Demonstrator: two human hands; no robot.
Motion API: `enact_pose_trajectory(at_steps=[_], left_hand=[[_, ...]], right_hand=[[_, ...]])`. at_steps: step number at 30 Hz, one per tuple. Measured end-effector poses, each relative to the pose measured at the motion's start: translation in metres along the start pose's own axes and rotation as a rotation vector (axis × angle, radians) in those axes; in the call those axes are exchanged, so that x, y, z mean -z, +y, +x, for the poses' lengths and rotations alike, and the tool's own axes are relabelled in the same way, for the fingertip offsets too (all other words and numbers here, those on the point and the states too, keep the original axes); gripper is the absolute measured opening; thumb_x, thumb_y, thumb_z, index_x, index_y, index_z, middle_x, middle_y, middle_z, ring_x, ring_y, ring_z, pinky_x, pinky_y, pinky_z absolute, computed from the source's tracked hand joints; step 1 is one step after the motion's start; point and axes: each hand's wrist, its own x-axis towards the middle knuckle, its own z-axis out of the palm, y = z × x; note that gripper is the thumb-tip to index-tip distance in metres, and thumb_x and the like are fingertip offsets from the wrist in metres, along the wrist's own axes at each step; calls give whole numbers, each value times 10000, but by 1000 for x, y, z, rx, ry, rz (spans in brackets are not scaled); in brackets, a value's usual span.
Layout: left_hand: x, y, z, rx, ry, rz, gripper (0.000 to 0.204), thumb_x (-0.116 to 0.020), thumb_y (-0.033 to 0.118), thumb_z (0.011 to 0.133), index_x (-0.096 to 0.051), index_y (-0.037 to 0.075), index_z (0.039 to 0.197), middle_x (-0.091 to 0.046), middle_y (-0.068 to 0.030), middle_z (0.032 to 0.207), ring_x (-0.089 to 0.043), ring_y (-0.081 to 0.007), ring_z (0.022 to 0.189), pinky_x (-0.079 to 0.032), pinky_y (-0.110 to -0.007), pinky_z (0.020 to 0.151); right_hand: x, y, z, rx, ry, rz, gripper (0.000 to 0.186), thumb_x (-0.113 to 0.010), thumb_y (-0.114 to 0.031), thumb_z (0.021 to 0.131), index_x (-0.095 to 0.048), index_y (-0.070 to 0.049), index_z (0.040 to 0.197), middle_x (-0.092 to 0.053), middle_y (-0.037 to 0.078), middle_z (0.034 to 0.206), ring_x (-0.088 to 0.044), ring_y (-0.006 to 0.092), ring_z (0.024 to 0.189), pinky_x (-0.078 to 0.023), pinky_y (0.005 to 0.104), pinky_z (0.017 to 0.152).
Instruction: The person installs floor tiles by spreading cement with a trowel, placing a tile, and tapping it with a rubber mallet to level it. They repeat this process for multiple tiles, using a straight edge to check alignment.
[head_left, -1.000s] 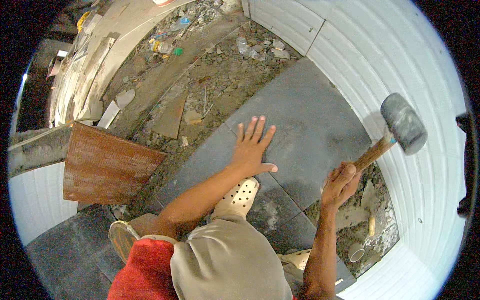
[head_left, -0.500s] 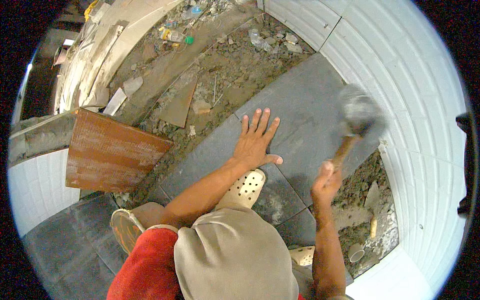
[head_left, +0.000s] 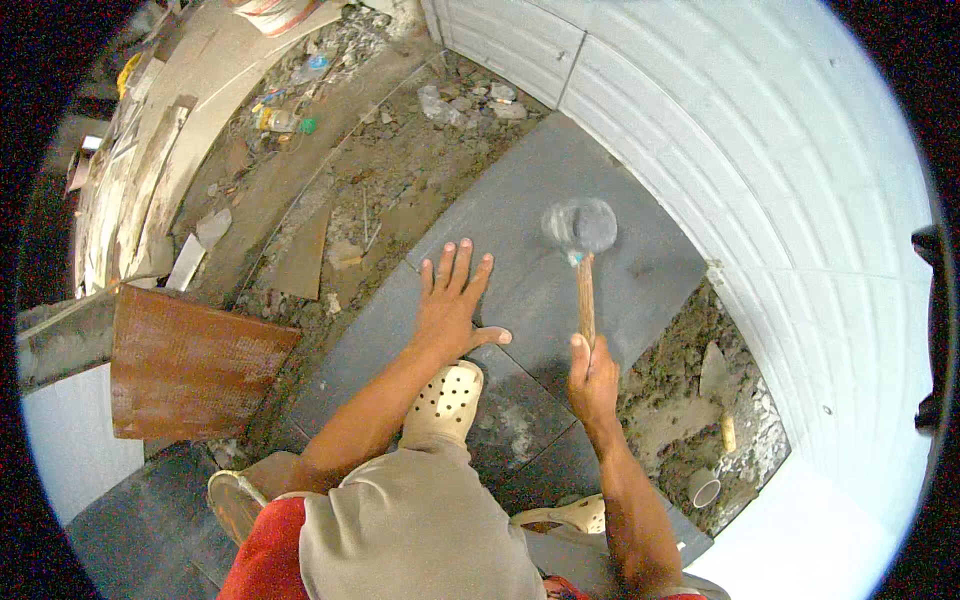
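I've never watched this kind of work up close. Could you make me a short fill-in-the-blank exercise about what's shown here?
1. The right hand grips a rubber mallet by its ____ handle.
2. The left hand is spread palm ____ on the grey floor tiles.
3. The plastic bottle among the debris has a ____ cap.
4. The brown panel sits toward the picture's ____ side.

Missing words: wooden; down; green; left.

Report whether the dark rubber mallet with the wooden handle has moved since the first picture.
Yes: the mallet has moved left, from in front of the white ribbed wall to over the large grey floor tile.
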Motion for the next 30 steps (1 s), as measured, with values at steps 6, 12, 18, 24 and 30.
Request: enact_pose_trajectory(at_steps=[6, 12, 18, 24, 30], left_hand=[[4, 2, -2, -1, -15, -15, 1291, -732, 788, 605, -253, 143, 1616, -85, -220, 1688, -66, -441, 1552, -76, -655, 1208], [7, 4, 3, -2, -8, -13, 1285, -728, 789, 608, -271, 121, 1606, -113, -224, 1682, -95, -448, 1546, -92, -659, 1204], [-1, 0, -4, -49, 39, 21, 1274, -689, 819, 632, -269, 113, 1607, -131, -243, 1674, -103, -471, 1539, -111, -666, 1194], [-1, 12, 1, -124, 20, 53, 1298, -696, 827, 619, -250, 127, 1616, -117, -245, 1677, -81, -469, 1543, -109, -665, 1196], [-7, 37, 2, -267, -51, 40, 1293, -728, 813, 590, -260, 183, 1618, -137, -220, 1679, -93, -440, 1548, -107, -681, 1192]], right_hand=[[14, -2, 1, -85, -9, 7, 348, -542, -390, 1034, -540, -43, 1006, -651, 263, 764, -645, 493, 709, -486, 551, 631], [6, 10, -1, -110, -41, -7, 389, -523, -417, 1035, -546, -31, 1003, -661, 309, 813, -638, 542, 774, -474, 621, 661], [20, 31, 1, 28, -85, -131, 390, -527, -412, 1036, -564, -23, 1036, -654, 288, 769, -640, 521, 731, -485, 588, 625], [81, 57, -2, 115, -111, -173, 367, -527, -420, 1037, -560, -54, 1015, -651, 254, 724, -642, 504, 689, -482, 583, 594], [131, 76, -15, 208, -195, -471, 410, -569, -478, 1006, -533, -70, 1006, -630, 217, 753, -651, 455, 706, -505, 546, 604]])
